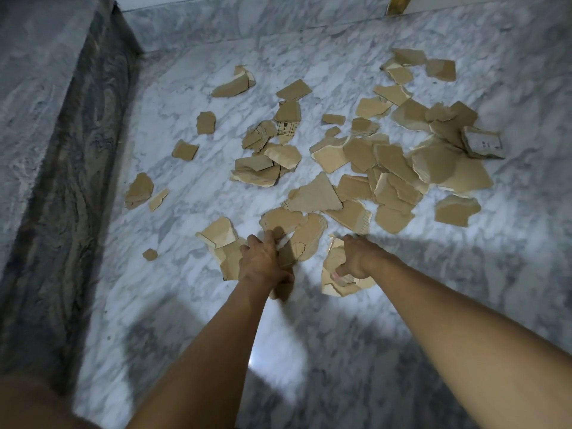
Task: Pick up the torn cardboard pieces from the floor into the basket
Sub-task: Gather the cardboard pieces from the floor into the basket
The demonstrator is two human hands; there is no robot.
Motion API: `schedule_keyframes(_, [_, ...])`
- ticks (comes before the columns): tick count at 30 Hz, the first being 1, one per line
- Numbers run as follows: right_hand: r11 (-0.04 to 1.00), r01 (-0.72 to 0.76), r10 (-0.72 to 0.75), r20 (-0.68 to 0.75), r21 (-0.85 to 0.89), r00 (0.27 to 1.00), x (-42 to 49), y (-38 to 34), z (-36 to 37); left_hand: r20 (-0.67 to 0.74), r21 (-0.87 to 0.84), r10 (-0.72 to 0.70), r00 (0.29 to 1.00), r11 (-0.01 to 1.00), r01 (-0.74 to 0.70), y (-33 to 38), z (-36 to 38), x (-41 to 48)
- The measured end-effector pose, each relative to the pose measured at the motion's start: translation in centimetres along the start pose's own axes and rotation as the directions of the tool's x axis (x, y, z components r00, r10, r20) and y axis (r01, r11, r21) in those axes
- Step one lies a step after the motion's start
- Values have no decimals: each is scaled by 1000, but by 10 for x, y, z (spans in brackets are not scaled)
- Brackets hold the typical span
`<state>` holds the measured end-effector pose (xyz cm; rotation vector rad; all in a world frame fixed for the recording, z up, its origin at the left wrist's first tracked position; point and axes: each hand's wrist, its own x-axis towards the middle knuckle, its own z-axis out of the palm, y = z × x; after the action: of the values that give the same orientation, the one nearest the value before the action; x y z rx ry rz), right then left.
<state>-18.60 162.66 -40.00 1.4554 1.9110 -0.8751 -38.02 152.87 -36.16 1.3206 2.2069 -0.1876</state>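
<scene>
Several torn brown cardboard pieces (315,196) lie scattered over the white marble floor (192,298), thickest at centre and right. My left hand (263,261) is closed around cardboard pieces (288,258) at the near edge of the scatter, fingers curled over them. My right hand (356,258) grips a pale cardboard piece (334,280) just to the right of it. One piece (286,128) carries a printed fragile mark. A thick grey-faced piece (483,145) lies at the far right. No basket is in view.
A dark marble step or ledge (62,181) runs along the left side and meets the far wall at the top left corner. A brass-coloured strip (397,4) stands at the top right. Bare floor lies near my arms.
</scene>
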Motion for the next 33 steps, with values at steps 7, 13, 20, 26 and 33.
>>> schedule_keyframes(7, [1000,-12,12,-11,-3,1000,-6,-1,0,10,177,20,1000,984,-21,5,-6,-1])
schedule_keyframes(13, [998,-54,56,-47,40,997,-10,-2,3,75,-132,114,991,986,-104,2,-8,2])
schedule_keyframes(20, [995,-94,95,-69,23,993,-22,-9,2,85,-563,219,972,815,-135,-3,-33,-12])
schedule_keyframes(26, [993,-121,120,-107,5,987,-31,-13,0,165,-835,177,970,548,42,-7,-63,-32])
schedule_keyframes(33, [990,-138,138,-98,15,986,-36,-18,-3,194,-727,46,980,677,112,-52,-81,-22])
